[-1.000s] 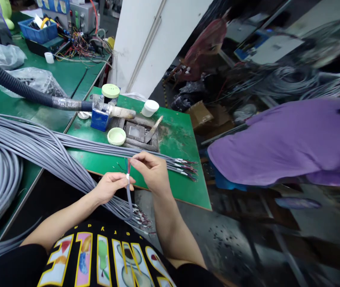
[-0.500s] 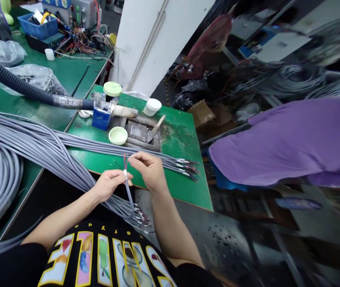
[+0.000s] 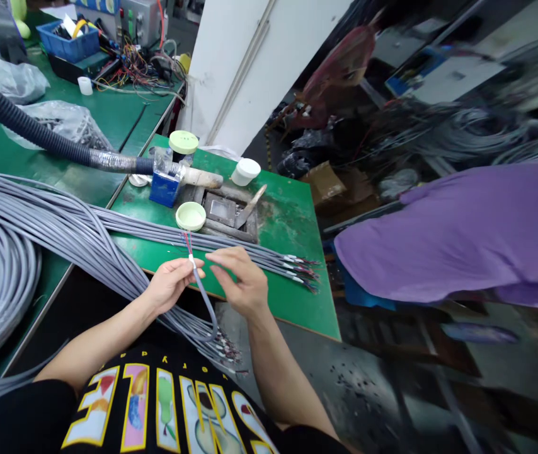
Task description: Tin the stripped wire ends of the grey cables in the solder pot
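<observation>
Between the thumb and fingers of my left hand point(image 3: 173, 282) is the end of a grey cable point(image 3: 204, 295), pinched near its white wrap. Thin red and dark wires point(image 3: 187, 240) fan out from the tip, pointing at a pale green dish point(image 3: 190, 216). My right hand point(image 3: 242, 280) hovers just to the right of the cable, thumb and fingers apart, with nothing in it. Behind both hands, a bundle of grey cables point(image 3: 155, 234) lies across the green table, its stripped ends point(image 3: 304, 268) at the right. More cable ends point(image 3: 228, 349) hang by my lap.
Beyond the dish sits a solder pot point(image 3: 222, 209) with a scraper point(image 3: 251, 205) leaning on it. A hose nozzle point(image 3: 201, 177) rests on a blue block point(image 3: 164, 190). A white cup point(image 3: 245, 171) stands behind. At the right is a person in a purple top point(image 3: 453, 233).
My right hand has let go of the wires and moved slightly right, its fingers opening. My left hand has tilted the cable end to the left, toward the green dish.
</observation>
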`<state>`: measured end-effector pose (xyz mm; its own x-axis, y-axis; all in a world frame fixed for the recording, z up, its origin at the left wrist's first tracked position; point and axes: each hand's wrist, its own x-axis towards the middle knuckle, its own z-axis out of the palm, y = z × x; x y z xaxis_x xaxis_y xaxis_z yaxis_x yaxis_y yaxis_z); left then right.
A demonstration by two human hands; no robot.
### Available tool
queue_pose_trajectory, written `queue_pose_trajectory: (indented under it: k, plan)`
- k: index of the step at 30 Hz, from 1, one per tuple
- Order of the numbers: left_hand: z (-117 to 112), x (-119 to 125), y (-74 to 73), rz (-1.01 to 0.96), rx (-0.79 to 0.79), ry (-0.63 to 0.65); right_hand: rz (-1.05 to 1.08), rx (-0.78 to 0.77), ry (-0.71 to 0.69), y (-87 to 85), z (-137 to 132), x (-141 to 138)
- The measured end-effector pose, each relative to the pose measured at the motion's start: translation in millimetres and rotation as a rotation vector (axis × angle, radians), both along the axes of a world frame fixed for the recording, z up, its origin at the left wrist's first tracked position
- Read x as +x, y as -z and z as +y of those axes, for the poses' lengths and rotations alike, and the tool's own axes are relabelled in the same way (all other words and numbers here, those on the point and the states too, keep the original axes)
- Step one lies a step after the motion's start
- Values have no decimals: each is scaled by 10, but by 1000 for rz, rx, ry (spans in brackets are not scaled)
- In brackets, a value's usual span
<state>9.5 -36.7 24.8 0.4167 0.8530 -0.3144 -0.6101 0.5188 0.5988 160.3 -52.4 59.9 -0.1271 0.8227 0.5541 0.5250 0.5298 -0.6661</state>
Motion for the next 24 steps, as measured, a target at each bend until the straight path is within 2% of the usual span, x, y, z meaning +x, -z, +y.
queue_pose_trajectory:
  k: [3,5,8,10,11,12,14,15,16,17,20,22,24]
  plan:
    - [57,18,-35,-70,17,4,-208,134,-127,111,-34,35]
    - [74,28,-75,-72,55,1,-247,180,-155,171,-14,49]
    - [26,-20,-185,40,190,-75,-146,229,-58,161,92,88]
    - [-56,-106,-285,147,393,-95,-23,243,83,83,211,141]
    - [-104,-155,-332,189,523,-49,31,246,148,33,282,174]
    - [-150,-200,-367,210,650,63,68,244,197,-17,359,209]
    - [-218,-255,-377,220,846,369,89,229,237,-97,523,276]
    - [-234,-258,-342,244,919,493,79,212,231,-121,605,302]
    - [-235,-246,-280,300,988,565,62,189,214,-132,685,321]
    - [-223,-220,-194,396,1059,570,40,162,188,-132,761,332]
    - [-130,-120,122,807,1291,354,-30,94,107,-85,947,326]
    - [-63,-75,290,950,1380,267,-78,79,69,-43,1031,310]
    - [-21,-62,377,1047,1431,210,-116,74,41,-7,1084,298]
